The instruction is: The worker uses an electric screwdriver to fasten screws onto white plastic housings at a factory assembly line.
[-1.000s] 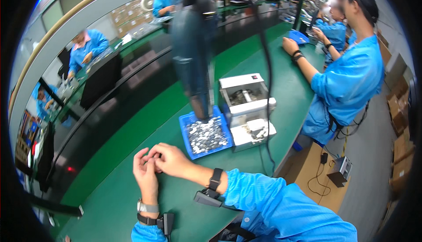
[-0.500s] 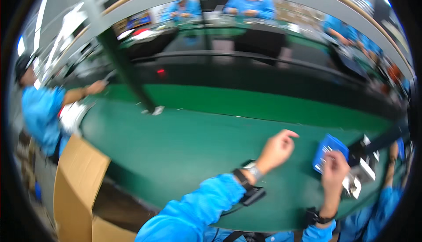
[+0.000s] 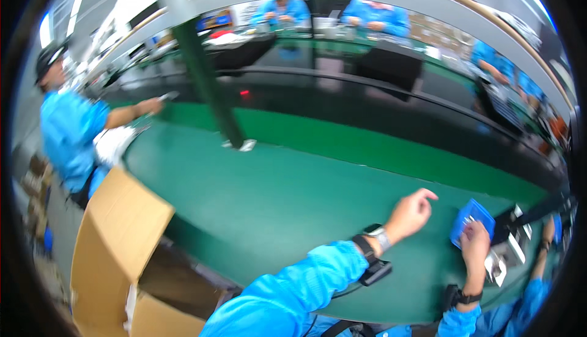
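Observation:
My left hand (image 3: 412, 216) hovers over the green bench top (image 3: 293, 190), its index finger stretched out and its other fingers loosely curled. Nothing shows in it. To the right, my right hand (image 3: 476, 244) dips its bent fingertips into a small blue bin (image 3: 480, 212) with small shiny pieces inside. Those fingertips are drawn together, and whatever they grip is hidden. Beside the bin, close to my right hand, lies a silvery, shiny packet (image 3: 496, 270) next to a white box-like thing (image 3: 511, 251).
An open cardboard box (image 3: 125, 227) stands at the lower left. A green post (image 3: 211, 86) rises from the bench, and a dark bar (image 3: 541, 207) reaches in at right. One co-worker (image 3: 70, 132) is at the left; another's forearm (image 3: 539, 263) is at the right edge.
The whole view has shifted, so the scene sits farther right. My right hand has gone lower against the blue bin, its fingertips now inside. My left hand keeps nearly the same pose.

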Demonstrator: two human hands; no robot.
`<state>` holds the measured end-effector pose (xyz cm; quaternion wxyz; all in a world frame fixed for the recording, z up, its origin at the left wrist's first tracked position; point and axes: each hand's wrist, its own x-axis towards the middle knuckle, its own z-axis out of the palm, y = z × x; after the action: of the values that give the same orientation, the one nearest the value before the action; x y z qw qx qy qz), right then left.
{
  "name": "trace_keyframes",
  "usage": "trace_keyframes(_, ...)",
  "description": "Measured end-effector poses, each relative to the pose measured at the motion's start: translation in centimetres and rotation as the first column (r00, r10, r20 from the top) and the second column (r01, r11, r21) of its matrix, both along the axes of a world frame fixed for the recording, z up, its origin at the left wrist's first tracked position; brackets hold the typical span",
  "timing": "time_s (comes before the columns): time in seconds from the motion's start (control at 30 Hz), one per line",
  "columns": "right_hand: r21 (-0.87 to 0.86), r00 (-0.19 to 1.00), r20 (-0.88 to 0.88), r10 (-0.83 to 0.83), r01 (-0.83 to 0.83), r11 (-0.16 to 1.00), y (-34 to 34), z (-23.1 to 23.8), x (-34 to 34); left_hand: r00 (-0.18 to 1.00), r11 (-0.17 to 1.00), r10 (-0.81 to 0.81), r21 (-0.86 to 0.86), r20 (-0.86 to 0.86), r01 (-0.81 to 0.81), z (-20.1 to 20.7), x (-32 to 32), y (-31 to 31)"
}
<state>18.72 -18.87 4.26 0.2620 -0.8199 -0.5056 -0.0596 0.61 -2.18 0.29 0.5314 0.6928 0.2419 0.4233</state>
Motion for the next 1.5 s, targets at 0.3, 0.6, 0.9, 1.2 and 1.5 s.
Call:
trace_keyframes(0.3,0.093,0.998,0.029,0.052,-0.054,0.994,1.5,1.6,-0.4,0.984,0.966,-0.175,-0.197,-0.018,0.168,-0.4,-0.2,1.2)
trace_keyframes(0.6,0.149,0.997,-0.075,-0.037,0.047,0.988,0.0,1.3,-0.5,0.975,0.949,-0.221,-0.229,0.002,0.216,-0.6,0.0,0.7)
trace_keyframes(0.9,0.269,0.999,-0.048,0.02,-0.007,0.963,-0.5,0.8,-0.9,0.973,0.948,-0.23,-0.234,-0.032,0.217,-0.7,-0.1,0.8)
trace_keyframes(1.2,0.585,0.864,-0.268,0.427,-0.206,0.785,4.6,3.3,-8.1,0.974,0.942,-0.216,-0.248,0.074,0.228,-1.8,-0.5,1.7)
trace_keyframes(1.5,0.505,0.534,-0.734,0.42,0.016,0.863,10.3,-3.9,-7.7,0.988,0.97,0.032,-0.242,0.149,0.005,-0.5,0.3,0.9)
